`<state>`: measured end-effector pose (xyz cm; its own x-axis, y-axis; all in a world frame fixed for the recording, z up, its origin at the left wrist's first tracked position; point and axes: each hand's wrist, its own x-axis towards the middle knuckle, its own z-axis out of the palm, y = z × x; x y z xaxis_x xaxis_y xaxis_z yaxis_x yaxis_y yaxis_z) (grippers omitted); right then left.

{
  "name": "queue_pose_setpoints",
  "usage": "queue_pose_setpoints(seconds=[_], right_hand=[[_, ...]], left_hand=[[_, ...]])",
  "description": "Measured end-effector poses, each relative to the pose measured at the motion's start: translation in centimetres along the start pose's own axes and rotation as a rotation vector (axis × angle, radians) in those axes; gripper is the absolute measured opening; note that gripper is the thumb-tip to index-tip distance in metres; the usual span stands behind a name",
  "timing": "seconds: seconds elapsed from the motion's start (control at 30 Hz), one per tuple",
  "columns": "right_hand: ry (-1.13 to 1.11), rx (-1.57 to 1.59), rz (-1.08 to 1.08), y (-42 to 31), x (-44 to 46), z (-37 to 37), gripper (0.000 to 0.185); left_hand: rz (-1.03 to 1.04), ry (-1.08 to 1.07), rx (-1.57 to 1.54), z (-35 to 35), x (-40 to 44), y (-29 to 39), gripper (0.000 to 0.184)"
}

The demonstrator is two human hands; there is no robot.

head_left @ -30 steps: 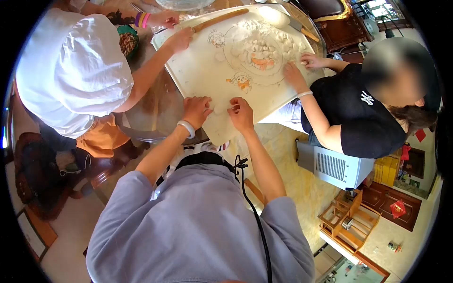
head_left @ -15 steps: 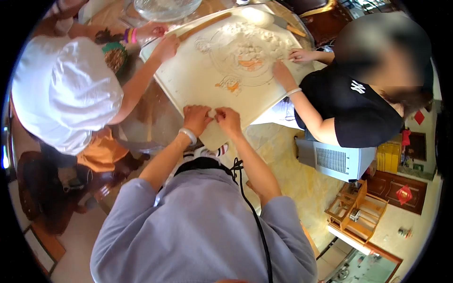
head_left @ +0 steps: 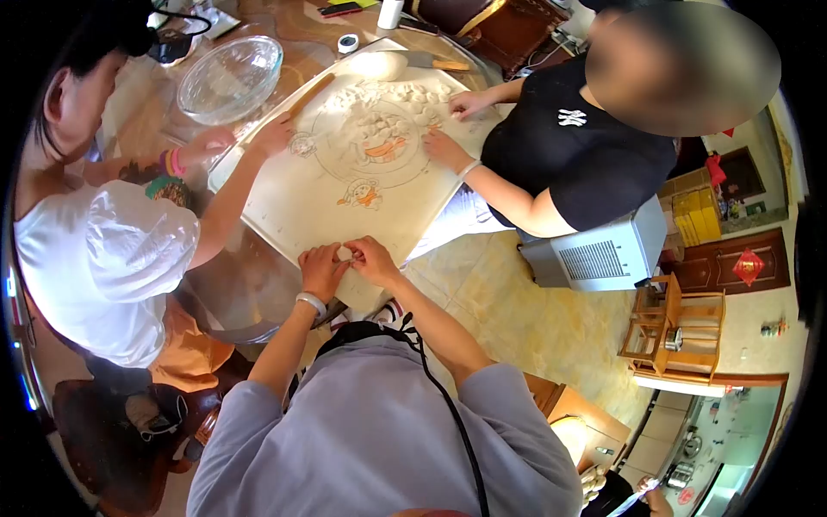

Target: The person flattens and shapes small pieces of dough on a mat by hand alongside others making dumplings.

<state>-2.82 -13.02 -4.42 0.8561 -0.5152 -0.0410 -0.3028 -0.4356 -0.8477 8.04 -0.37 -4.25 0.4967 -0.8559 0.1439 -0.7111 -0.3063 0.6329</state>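
At the near corner of the white dough mat [head_left: 284,220], my left hand [head_left: 322,270] and my right hand [head_left: 372,262] come together with curled fingers. Both pinch a small pale piece of dough [head_left: 345,253] between their fingertips; its exact shape is mostly hidden. Beyond them, the mat carries printed orange figures and rings. Small dough pieces [head_left: 385,129] lie at its centre, and several more pieces [head_left: 422,93] sit in loose flour along the far side.
A large dough lump [head_left: 379,65], a knife [head_left: 439,62] and a rolling pin [head_left: 311,94] are on the mat's far part. A glass bowl [head_left: 231,79] stands at left. One person in white [head_left: 112,267] works at left, another in black [head_left: 564,142] at right.
My view has tilted up and shifted, bringing in more of the table and the whole glass bowl. Between my fingertips the pale dough now shows. The left person's head has come into view.
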Motion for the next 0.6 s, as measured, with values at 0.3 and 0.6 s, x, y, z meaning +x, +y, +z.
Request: queue_pose_setpoints(seconds=[0.3, 0.6], right_hand=[[-0.034, -0.015, 0.029, -0.2, 0.1, -0.1, 0.043], [-0.028, -0.105, 0.022, -0.5, 0.5, -0.3, 0.038]], left_hand=[[-0.03, -0.105, 0.031, -1.0, 0.2, 0.7, 0.04], [0.071, 0.004, 0.025, 0.2, -0.2, -0.6, 0.041]])
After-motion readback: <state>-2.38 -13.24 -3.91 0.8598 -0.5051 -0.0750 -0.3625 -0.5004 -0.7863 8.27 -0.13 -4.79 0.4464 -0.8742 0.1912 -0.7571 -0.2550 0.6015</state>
